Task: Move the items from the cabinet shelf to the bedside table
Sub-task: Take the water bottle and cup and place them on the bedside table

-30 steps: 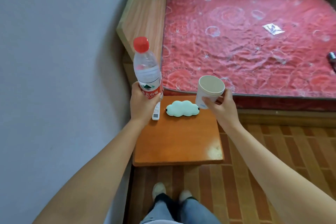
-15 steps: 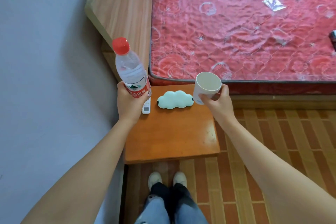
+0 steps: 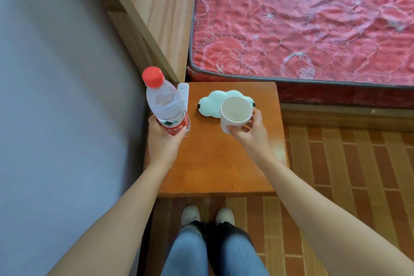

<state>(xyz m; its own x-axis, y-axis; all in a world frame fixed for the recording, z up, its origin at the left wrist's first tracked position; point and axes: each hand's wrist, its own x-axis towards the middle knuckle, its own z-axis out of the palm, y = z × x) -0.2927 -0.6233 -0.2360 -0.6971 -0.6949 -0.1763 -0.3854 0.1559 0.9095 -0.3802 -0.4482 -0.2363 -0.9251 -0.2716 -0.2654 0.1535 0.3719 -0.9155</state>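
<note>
My left hand [image 3: 164, 141] grips a clear water bottle [image 3: 164, 102] with a red cap and red label, held upright over the left side of the orange bedside table [image 3: 215, 163]. My right hand [image 3: 248, 134] holds a white cup [image 3: 234, 114], open side up, above the table's middle. On the table lie a pale green cloud-shaped item [image 3: 211, 102], partly hidden by the cup, and a white remote [image 3: 183, 92] at the back left, partly behind the bottle.
A bed with a red patterned mattress [image 3: 302, 20] borders the table at the back. Its wooden headboard [image 3: 154, 9] stands at the back left. A grey wall [image 3: 62, 96] runs along the left. Wooden floor [image 3: 349, 175] lies to the right; my shoes [image 3: 207, 216] stand before the table.
The view has tilted down and closed in on the table. Both hands have lowered the bottle and the cup, which now hang over the tabletop rather than its back edge.
</note>
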